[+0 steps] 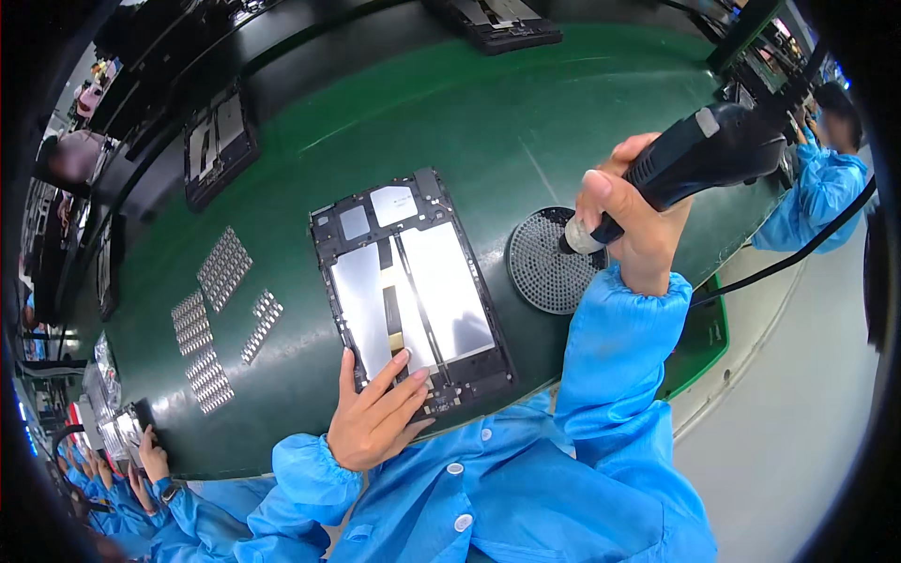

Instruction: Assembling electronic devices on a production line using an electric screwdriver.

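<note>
Belt surface (488,122): dark green, glossy. Tablet frame (410,291): black rim, 2 silver-grey reflective panels, 1 thin yellowish strip between them. Round screw tray (544,267): black, fine grid of pale dots. Electric screwdriver (699,155): black body, grey-white collar, black cable. Sleeves (619,347): bright blue, white buttons on the coat. Small part sheets (221,267): silver, in repeating rows.

green conveyor belt (488,103), rows of small metal parts (211,319), dark trays (221,141), co-worker's blue sleeve (817,192)
</note>
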A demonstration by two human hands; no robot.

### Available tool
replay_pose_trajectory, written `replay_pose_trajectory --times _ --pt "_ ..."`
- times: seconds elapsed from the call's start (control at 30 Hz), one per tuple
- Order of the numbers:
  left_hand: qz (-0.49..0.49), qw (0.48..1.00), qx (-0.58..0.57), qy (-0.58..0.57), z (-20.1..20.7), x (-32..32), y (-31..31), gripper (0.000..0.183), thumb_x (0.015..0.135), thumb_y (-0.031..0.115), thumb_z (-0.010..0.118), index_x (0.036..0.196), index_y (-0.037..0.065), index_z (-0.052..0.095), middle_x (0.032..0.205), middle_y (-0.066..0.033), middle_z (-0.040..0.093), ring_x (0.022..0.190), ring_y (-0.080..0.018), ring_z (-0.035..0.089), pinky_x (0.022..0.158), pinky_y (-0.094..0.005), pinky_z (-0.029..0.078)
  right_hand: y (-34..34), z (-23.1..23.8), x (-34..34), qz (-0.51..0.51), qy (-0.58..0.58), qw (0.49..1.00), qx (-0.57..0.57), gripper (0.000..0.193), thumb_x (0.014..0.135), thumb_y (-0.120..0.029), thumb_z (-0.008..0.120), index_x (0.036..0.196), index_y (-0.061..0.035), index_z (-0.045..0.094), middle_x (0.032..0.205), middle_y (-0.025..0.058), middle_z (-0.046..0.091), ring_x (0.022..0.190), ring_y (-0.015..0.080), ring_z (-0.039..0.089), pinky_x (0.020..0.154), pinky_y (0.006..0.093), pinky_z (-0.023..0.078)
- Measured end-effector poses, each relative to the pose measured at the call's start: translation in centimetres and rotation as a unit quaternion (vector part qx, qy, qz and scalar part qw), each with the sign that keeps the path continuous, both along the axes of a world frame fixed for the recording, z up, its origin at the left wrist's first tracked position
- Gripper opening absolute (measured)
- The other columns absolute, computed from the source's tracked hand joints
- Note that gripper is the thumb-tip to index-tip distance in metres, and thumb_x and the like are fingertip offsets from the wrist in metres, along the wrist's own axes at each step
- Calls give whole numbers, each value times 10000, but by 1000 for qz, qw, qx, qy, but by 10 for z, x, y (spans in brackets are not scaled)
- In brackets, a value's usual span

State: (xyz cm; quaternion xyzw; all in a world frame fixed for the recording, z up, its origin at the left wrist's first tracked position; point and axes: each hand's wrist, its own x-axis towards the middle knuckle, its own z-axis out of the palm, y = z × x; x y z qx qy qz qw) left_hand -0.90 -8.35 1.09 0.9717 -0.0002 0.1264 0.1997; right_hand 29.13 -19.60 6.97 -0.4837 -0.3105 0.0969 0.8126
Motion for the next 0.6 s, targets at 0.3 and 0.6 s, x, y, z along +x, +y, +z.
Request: replay_pose_trajectory --times 0.3,0.6 --pt "35 998 -43 -21 -3 34 -24 444 622 55 763 1036 -3 611 1190 -99 590 1206 -280 501 1047 -671 101 3 -14 3 1 -19 1000 -9 302 693 23 749 928 10 561 636 72 609 492 129 566 463 234 435" --pt "13 984 -102 -145 13 33 -1 285 715 -48 655 988 30 640 933 -108 672 983 -259 640 987 -568 339 11 -14 8 -20 -28 999 -27 282 693 27 748 918 14 578 622 61 609 487 121 565 454 227 433"
